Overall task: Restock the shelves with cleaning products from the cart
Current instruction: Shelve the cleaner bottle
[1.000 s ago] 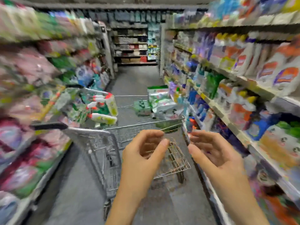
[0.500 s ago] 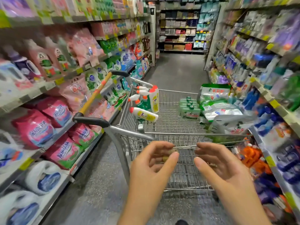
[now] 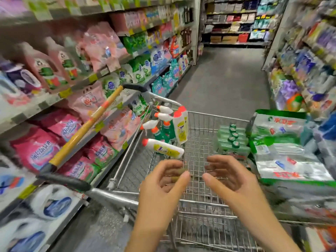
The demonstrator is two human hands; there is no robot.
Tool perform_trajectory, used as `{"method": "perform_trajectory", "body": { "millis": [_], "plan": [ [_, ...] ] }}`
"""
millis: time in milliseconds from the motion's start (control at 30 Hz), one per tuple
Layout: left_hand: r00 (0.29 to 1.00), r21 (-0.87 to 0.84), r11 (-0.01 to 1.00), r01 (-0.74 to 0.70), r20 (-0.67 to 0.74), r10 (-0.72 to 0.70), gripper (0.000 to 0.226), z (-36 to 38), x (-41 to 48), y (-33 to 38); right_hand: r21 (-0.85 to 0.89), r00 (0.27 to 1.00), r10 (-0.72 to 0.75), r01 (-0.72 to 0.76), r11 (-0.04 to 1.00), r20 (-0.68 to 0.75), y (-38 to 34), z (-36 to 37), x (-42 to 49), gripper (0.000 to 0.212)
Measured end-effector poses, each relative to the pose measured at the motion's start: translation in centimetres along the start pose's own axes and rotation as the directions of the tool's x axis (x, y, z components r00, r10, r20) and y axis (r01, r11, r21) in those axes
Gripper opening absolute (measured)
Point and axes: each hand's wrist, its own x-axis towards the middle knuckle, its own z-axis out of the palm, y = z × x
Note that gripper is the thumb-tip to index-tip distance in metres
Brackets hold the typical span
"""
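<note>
Head camera looks down into a silver wire shopping cart [image 3: 116, 195] standing in a grey-floored aisle [image 3: 223, 82], and both bare hands hover over the cart's near edge. The left hand [image 3: 163, 186] has its fingers curled with the thumb brought toward the fingertips. A small dull olive patch shows between them, so whether that grip pinches something I cannot tell. The right hand [image 3: 231, 180] is beside it, palm turned inward, its grip apart with relaxed fingers and nothing in it.

Inside the cart, just beyond the left hand, a white plastic bottle with a yellow label and red cap [image 3: 163, 148] lies on its side on the wire floor. Behind it, at the cart's far left corner, a matching white bottle [image 3: 180, 127] stands upright beside green spray bottles with white triggers [image 3: 166, 131]. A wrapped pack of pale green bottles with green caps [image 3: 233, 140] stands further right in the cart, next to stacked green-and-white plastic bags [image 3: 280, 142] at the cart's right side. The cart's yellow push bar [image 3: 87, 124] juts out on its left, toward shelves of pink detergent bags [image 3: 34, 150]. Blurred shelves of blue and purple packs [image 3: 309, 66] run along the cart's right.
</note>
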Motion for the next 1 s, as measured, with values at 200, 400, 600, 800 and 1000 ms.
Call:
{"method": "perform_trajectory", "body": {
  "millis": [200, 400, 600, 800, 1000],
  "plan": [
    [0.979, 0.018, 0.988, 0.154, -0.136, -0.15, 0.023, -2.3, 7.4, -3.4, -0.033, 0.986, 0.103, -0.1, 0.994, 0.129, 3.4, 2.9, 8.2, 0.037],
    [0.934, 0.023, 0.943, 0.332, -0.145, -0.326, 0.039, -3.5, 16.9, -9.1, -0.155, 0.971, 0.185, -0.162, 0.975, 0.152, 9.3, 6.5, 16.7, 0.036],
    [0.807, -0.166, 0.837, 0.521, -0.225, -0.546, 0.038, -2.2, 24.5, -16.0, -0.495, 0.949, 0.238, -0.108, 0.862, 0.207, 17.6, 10.0, 23.5, 0.054],
    [0.622, -0.359, 0.674, 0.645, -0.266, -0.737, 0.048, 0.0, 27.5, -22.1, -0.707, 0.91, 0.304, -0.017, 0.707, 0.282, 23.7, 11.5, 26.2, 0.067],
    [0.684, -0.28, 0.754, 0.595, -0.316, -0.657, 0.051, 0.9, 27.0, -24.8, -0.757, 0.913, 0.251, 0.088, 0.647, 0.321, 25.9, 11.7, 27.5, 0.056]
  ]
}}
